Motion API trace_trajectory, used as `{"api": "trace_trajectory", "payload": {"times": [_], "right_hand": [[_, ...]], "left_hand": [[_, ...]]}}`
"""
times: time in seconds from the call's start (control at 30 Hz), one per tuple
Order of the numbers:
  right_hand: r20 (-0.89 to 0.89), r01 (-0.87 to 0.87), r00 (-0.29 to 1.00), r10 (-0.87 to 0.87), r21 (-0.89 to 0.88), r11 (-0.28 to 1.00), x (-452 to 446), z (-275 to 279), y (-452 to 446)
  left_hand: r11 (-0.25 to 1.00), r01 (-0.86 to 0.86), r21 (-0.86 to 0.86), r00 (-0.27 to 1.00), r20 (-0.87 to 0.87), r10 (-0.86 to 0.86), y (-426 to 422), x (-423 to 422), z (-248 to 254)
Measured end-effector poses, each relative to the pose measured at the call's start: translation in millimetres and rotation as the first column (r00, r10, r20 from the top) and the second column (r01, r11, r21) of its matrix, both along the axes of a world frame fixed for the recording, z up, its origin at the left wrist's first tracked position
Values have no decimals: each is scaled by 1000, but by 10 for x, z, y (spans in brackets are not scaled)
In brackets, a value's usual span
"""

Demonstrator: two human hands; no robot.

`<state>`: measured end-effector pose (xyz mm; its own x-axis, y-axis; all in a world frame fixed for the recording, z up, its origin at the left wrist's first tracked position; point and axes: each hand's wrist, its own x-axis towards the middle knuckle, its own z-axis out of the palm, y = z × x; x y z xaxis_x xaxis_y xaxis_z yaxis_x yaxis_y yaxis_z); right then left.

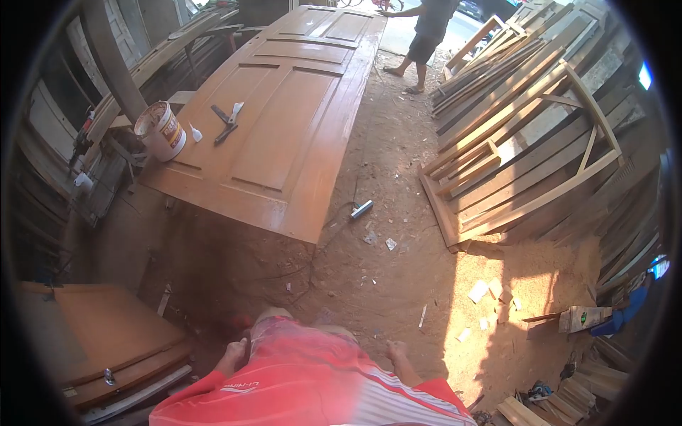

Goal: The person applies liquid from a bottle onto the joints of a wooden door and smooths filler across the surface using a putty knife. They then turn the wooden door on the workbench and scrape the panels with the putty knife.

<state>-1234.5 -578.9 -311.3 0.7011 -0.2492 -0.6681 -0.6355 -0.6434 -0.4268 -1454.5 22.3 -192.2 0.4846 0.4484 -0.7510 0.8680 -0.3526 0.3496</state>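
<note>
a bucket (171, 139), brown-smeared inside, stands on the panelled door (275, 135), which lies flat before you, long axis running away and rightward. your left hand (234, 350) and right hand (396, 350) hang low; spread or closed, i can't tell.

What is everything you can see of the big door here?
The door is orange-brown and looks wooden, with rectangular panels and shiny patches. It lies flat, raised above the dirt floor, stretching away from the camera. A bucket, a small white bottle and a dark tool rest on its left half. Another person's hand is at its far right corner; whether it touches is unclear.
</note>
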Motion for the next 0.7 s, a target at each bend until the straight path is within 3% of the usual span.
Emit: {"api": "trace_trajectory", "payload": {"times": [0.03,0.07,0.1,0.13,0.23,0.37,0.47,0.53,0.6,0.63,0.7], "right_hand": [[-19,18,1000,-18,34,999,101,316,92],[-38,37,999,-35,68,997,214,659,196],[1,49,999,-50,151,987,264,515,206],[36,58,997,-68,235,970,295,274,168],[79,21,996,-49,324,946,452,492,403],[220,-289,948,229,302,908,618,309,460],[289,-490,857,428,193,850,567,687,350],[293,-585,795,531,138,800,471,992,323],[121,-446,893,433,126,886,319,1261,174],[117,-449,892,436,126,885,233,1266,62],[178,-564,804,567,-74,822,70,953,-303]], "left_hand": [[994,-79,-72,990,110,87,-66,64,187],[800,-550,-240,814,57,577,-184,173,228],[692,-665,-282,716,24,698,-222,316,292],[636,-671,-381,673,48,738,-172,358,187],[617,-674,-407,570,245,784,-326,576,237],[648,-643,-408,529,375,761,-823,543,574],[618,-659,-428,495,371,786,-1369,54,499],[637,-683,-358,596,232,769,-1722,-447,168],[502,-785,-364,500,106,859,-2220,-1031,-48],[471,-806,-359,499,19,867,-2431,-1427,-219],[446,-840,-309,498,-112,860,-2862,-2191,-463]]}}
